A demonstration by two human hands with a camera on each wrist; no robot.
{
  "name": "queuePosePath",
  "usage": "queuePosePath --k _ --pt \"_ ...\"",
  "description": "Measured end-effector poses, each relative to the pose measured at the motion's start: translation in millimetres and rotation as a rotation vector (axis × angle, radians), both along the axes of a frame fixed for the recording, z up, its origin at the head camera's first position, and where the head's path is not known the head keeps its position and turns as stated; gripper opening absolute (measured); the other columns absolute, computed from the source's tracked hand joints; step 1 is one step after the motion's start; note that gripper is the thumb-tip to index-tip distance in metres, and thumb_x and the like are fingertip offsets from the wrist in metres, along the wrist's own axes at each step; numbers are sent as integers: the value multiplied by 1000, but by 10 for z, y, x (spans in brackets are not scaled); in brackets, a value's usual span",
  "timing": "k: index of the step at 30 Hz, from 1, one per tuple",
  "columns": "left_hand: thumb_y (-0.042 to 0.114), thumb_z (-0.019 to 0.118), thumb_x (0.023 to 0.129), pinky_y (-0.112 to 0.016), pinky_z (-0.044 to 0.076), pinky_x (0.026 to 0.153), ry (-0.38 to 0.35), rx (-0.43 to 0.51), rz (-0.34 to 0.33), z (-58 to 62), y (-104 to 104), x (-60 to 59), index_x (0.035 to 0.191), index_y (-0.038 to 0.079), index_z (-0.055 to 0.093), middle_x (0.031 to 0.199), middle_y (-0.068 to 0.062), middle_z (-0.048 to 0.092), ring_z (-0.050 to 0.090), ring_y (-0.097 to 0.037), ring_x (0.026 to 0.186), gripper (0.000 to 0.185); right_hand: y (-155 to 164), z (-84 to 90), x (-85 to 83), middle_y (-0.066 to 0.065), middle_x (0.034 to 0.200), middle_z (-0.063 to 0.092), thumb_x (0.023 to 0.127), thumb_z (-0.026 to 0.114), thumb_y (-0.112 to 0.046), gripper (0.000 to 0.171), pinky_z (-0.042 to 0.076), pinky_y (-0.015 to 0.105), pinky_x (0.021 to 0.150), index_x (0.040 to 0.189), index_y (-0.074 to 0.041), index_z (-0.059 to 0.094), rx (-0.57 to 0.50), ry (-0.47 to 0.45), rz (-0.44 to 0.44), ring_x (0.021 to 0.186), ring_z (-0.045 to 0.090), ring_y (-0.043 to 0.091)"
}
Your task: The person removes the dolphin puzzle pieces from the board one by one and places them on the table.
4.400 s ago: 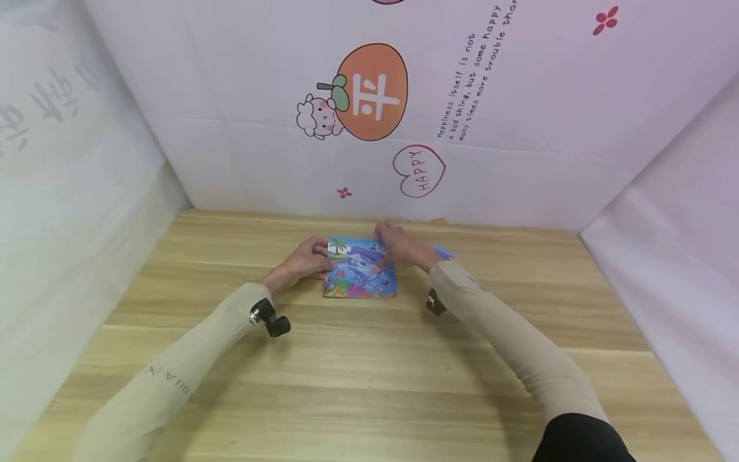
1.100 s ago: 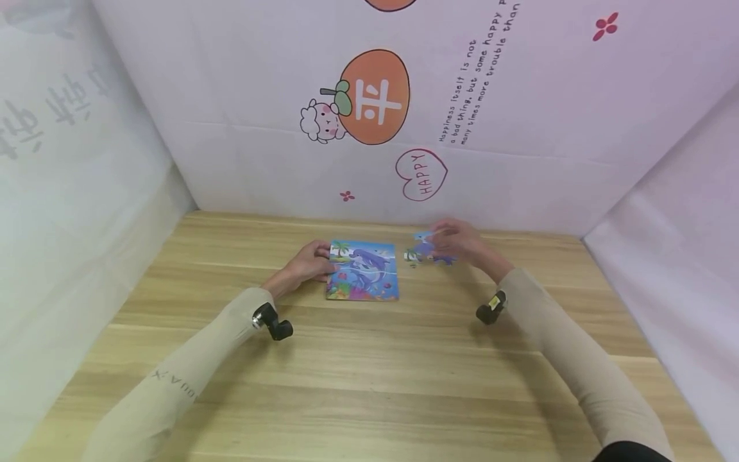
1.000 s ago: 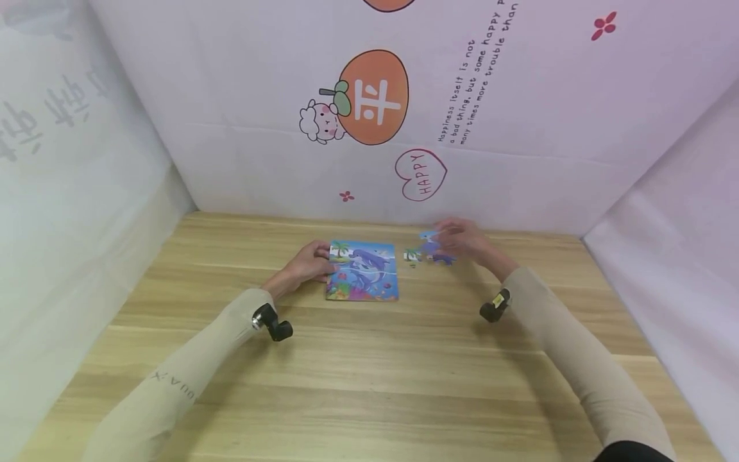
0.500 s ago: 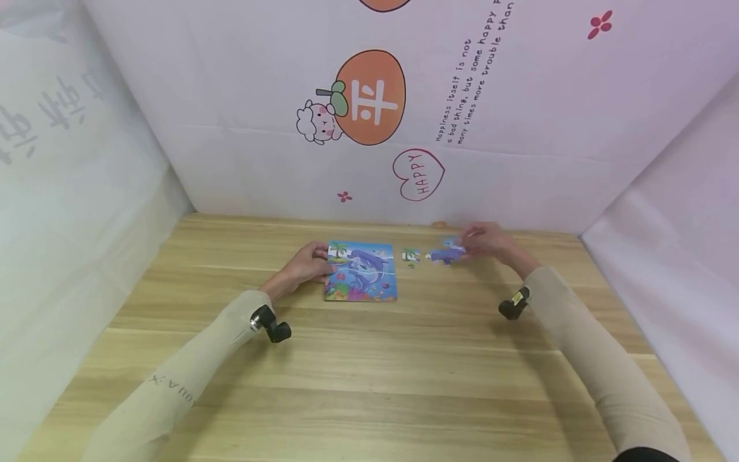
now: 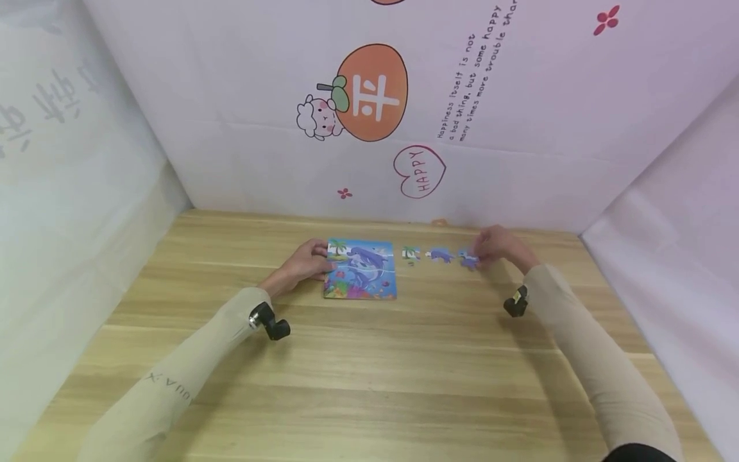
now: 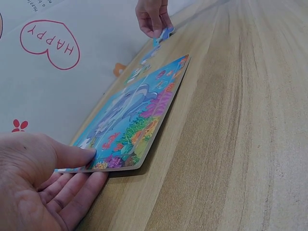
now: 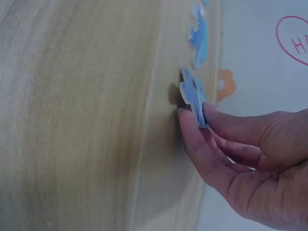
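Note:
My left hand [image 5: 306, 260] grips the left edge of a square dolphin jigsaw puzzle board [image 5: 362, 273], thumb on top and fingers beneath in the left wrist view. Printed on the board are dolphins, a palm tree and coral. My right hand [image 5: 493, 246] pinches a blue puzzle piece [image 7: 191, 96] between thumb and fingers, tilted up from the table in the right wrist view. To the right of the board lie a palm-tree piece [image 5: 410, 254] and a purple-blue dolphin piece [image 5: 441, 255], apart from each other.
The wooden table [image 5: 369, 372] stretches in front of both arms. A white printed cloth [image 5: 260, 128] stands behind the table's back edge, and pale sheets rise at both sides. Each wrist carries a small black camera [image 5: 270, 321].
My right hand has moved from over the board to the right. The pieces, bunched together a second ago, now stand spaced in a row. The left hand stays at the board's edge.

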State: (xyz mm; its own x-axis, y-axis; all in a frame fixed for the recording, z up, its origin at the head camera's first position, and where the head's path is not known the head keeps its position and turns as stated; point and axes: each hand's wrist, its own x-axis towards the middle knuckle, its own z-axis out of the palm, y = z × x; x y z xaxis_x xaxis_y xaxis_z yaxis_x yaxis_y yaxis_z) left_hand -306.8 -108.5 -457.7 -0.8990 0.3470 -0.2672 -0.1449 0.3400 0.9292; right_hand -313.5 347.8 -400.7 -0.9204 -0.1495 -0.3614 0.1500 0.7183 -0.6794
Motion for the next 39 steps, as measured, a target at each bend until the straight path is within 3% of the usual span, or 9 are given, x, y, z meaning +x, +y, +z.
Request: queuePosePath --k 7,11,18,23,30,36,39 --pt "5 71 96 -25 65 83 -10 10 8 -5 -8 -19 158 -2 32 147 -23 42 64 -22 99 73 -40 -40 -37 24 88 76 99 67 -1 24 68 40 80 109 21 63 92 13 -24 70 76 19" --pt "4 71 96 -24 65 82 -14 4 21 10 -5 -17 157 -1 32 146 -22 43 63 -22 99 73 -39 -59 -40 21 85 77 99 68 -2 26 68 41 79 110 21 63 80 12 -53 68 76 19" --pt "3 70 96 -23 64 79 -18 6 24 30 0 -7 157 -2 32 144 -22 43 62 -22 100 73 -32 -132 -33 31 100 74 99 70 -2 25 69 45 80 110 19 62 57 44 -98 79 77 28" --pt "4 70 96 -23 64 81 -17 -3 17 30 5 -6 158 -1 32 145 -21 43 62 -23 103 73 -12 -146 -15 33 101 73 99 70 -4 27 69 44 78 110 19 61 62 55 -103 80 76 30" --pt "3 70 96 -24 65 81 -15 6 11 2 12 -7 157 -3 32 145 -22 43 63 -24 103 72 -1 -141 13 25 95 74 100 69 -9 27 68 42 77 109 16 63 124 64 -61 80 73 27" --pt "5 70 96 -26 65 85 -14 6 18 11 11 0 156 -2 32 144 -22 43 63 -26 106 71 -26 -89 53 12 81 68 102 66 -11 25 67 40 74 102 13 63 139 56 -43 72 68 21" --pt "5 70 96 -28 65 87 -16 7 18 21 12 5 156 -2 33 144 -22 43 63 -27 107 71 -80 -67 79 13 80 67 102 64 -11 25 68 41 72 104 14 63 145 78 -46 69 67 21"
